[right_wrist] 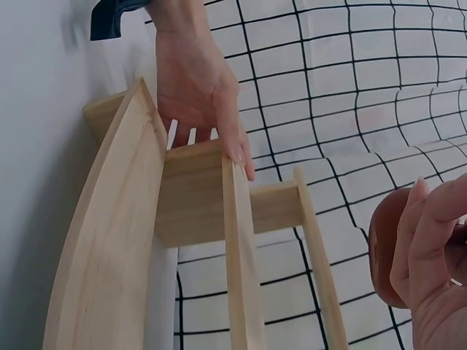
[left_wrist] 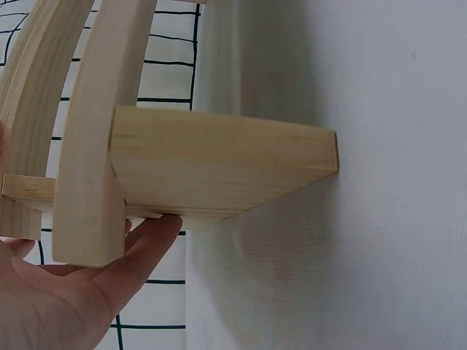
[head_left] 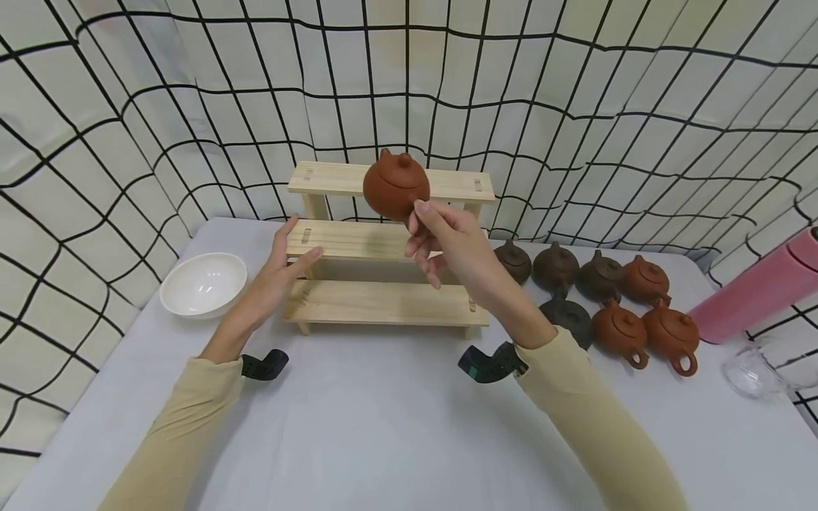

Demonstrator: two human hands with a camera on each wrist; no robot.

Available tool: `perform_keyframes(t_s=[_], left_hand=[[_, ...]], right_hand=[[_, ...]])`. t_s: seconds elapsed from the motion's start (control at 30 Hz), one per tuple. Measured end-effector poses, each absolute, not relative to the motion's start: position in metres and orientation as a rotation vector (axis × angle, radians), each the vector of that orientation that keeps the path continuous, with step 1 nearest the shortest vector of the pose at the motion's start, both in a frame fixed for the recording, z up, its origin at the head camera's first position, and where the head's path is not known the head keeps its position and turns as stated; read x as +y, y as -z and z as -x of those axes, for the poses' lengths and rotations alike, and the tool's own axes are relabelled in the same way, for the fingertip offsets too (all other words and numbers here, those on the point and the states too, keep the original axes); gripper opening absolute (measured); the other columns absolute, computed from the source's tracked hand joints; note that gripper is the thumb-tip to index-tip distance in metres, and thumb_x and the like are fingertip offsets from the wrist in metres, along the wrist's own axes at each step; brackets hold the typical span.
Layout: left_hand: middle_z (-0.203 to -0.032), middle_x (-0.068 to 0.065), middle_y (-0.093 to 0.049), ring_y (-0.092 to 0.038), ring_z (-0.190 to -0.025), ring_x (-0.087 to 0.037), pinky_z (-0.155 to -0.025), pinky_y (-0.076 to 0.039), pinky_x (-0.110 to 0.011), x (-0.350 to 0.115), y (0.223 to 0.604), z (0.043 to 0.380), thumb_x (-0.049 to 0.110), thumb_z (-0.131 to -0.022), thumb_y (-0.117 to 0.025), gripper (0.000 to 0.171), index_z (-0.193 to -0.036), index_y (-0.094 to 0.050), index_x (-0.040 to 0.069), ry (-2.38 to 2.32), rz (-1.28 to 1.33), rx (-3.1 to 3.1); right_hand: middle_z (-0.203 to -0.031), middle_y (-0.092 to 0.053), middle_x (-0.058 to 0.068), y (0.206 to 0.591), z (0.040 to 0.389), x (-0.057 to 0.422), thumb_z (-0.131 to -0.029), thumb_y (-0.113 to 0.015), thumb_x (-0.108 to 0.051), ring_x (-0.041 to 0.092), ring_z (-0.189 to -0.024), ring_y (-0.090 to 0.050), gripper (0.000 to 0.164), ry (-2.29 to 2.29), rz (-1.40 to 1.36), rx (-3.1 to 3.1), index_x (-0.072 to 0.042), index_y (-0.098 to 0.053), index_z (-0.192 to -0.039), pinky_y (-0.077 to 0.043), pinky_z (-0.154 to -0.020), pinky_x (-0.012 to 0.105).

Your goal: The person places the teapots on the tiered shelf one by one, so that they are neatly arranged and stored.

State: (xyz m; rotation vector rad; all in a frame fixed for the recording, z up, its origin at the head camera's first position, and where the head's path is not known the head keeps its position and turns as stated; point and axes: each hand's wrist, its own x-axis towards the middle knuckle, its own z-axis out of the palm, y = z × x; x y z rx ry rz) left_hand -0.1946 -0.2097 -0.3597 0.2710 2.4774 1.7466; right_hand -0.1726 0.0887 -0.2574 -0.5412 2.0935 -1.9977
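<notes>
My right hand [head_left: 456, 241] pinches a reddish-brown clay teapot [head_left: 393, 186] between thumb and fingers at its handle side. The teapot is held upright in front of the top tier of a three-tier wooden display rack [head_left: 383, 301]. At the edge of the right wrist view the same teapot [right_wrist: 383, 248] is partly covered by fingers. My left hand [head_left: 271, 273] holds the left end of the rack. Its thumb lies on the middle plank's front edge and its other fingers reach along the outer side, as the left wrist view also shows the hand [left_wrist: 87, 299] against the wood.
Several dark and reddish teapots [head_left: 618, 330] stand in rows right of the rack. A pink bottle [head_left: 754, 287] and a clear glass vessel [head_left: 754, 372] are farther right. On the left sits a white bowl [head_left: 203, 284]. Black grid netting [head_left: 409, 96] surrounds the white table.
</notes>
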Motion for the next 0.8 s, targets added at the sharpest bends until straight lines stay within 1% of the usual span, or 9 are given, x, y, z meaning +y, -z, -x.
perform_keyframes(t_s=[0.2, 0.27, 0.33, 0.43, 0.5, 0.6, 0.7, 0.8], left_hand=[[-0.174, -0.011, 0.012, 0.006, -0.159, -0.028, -0.126, 0.000, -0.055, -0.209, 0.359, 0.195, 0.037, -0.110, -0.049, 0.087, -0.167, 0.015, 0.020, -1.762, -0.269, 2.468], [-0.174, -0.011, 0.012, 0.005, -0.159, -0.028, -0.127, 0.000, -0.055, -0.209, 0.358, 0.195, 0.037, -0.110, -0.049, 0.087, -0.167, 0.015, 0.020, -1.763, -0.266, 2.468], [-0.174, -0.011, 0.012, 0.005, -0.159, -0.028, -0.127, -0.001, -0.054, -0.208, 0.358, 0.195, 0.037, -0.110, -0.049, 0.087, -0.167, 0.015, 0.020, -1.761, -0.259, 2.469], [-0.174, -0.012, 0.011, 0.002, -0.159, -0.029, -0.126, -0.003, -0.055, -0.208, 0.357, 0.195, 0.038, -0.110, -0.049, 0.087, -0.167, 0.015, 0.020, -1.755, -0.247, 2.467], [-0.174, -0.012, 0.010, -0.001, -0.159, -0.031, -0.126, -0.005, -0.056, -0.208, 0.357, 0.195, 0.039, -0.110, -0.048, 0.087, -0.167, 0.015, 0.020, -1.750, -0.237, 2.465], [-0.174, -0.012, 0.010, -0.004, -0.159, -0.033, -0.126, -0.008, -0.057, -0.209, 0.358, 0.195, 0.040, -0.110, -0.048, 0.087, -0.166, 0.016, 0.021, -1.741, -0.228, 2.458], [-0.174, -0.012, 0.010, -0.005, -0.158, -0.033, -0.126, -0.009, -0.057, -0.209, 0.358, 0.195, 0.040, -0.110, -0.048, 0.087, -0.166, 0.016, 0.021, -1.739, -0.231, 2.457], [-0.174, -0.012, 0.010, -0.006, -0.158, -0.033, -0.126, -0.010, -0.057, -0.209, 0.358, 0.195, 0.039, -0.110, -0.048, 0.087, -0.166, 0.017, 0.021, -1.747, -0.239, 2.452]], right_hand=[[-0.075, -0.064, 0.006, 0.257, 0.184, 0.061, -0.115, -0.044, -0.024, 0.014, -0.054, -0.053, 0.035, 2.039, 0.556, 2.043, 0.001, -0.057, -0.095, -0.043, -0.043, 0.024], [-0.075, -0.064, 0.007, 0.257, 0.187, 0.052, -0.115, -0.044, -0.025, 0.014, -0.055, -0.052, 0.036, 2.047, 0.547, 2.034, 0.003, -0.057, -0.096, -0.043, -0.043, 0.024], [-0.075, -0.064, 0.008, 0.257, 0.191, 0.043, -0.115, -0.045, -0.025, 0.014, -0.055, -0.052, 0.036, 2.055, 0.534, 2.029, 0.004, -0.057, -0.097, -0.044, -0.044, 0.024], [-0.076, -0.065, 0.009, 0.256, 0.197, 0.032, -0.114, -0.045, -0.025, 0.014, -0.055, -0.052, 0.035, 2.069, 0.527, 2.030, 0.002, -0.058, -0.096, -0.045, -0.044, 0.024], [-0.076, -0.066, 0.009, 0.256, 0.201, 0.024, -0.115, -0.045, -0.025, 0.013, -0.054, -0.052, 0.034, 2.075, 0.532, 2.028, -0.001, -0.059, -0.094, -0.046, -0.044, 0.024], [-0.076, -0.067, 0.011, 0.255, 0.206, 0.014, -0.115, -0.045, -0.025, 0.013, -0.053, -0.052, 0.034, 2.084, 0.533, 2.027, -0.001, -0.059, -0.094, -0.046, -0.045, 0.024], [-0.077, -0.068, 0.013, 0.254, 0.211, 0.005, -0.114, -0.045, -0.025, 0.013, -0.052, -0.052, 0.034, 2.088, 0.525, 2.035, -0.002, -0.060, -0.095, -0.047, -0.046, 0.024], [-0.080, -0.070, 0.018, 0.253, 0.217, -0.002, -0.114, -0.046, -0.025, 0.012, -0.051, -0.053, 0.033, 2.078, 0.501, 2.055, -0.001, -0.060, -0.096, -0.048, -0.046, 0.024]])
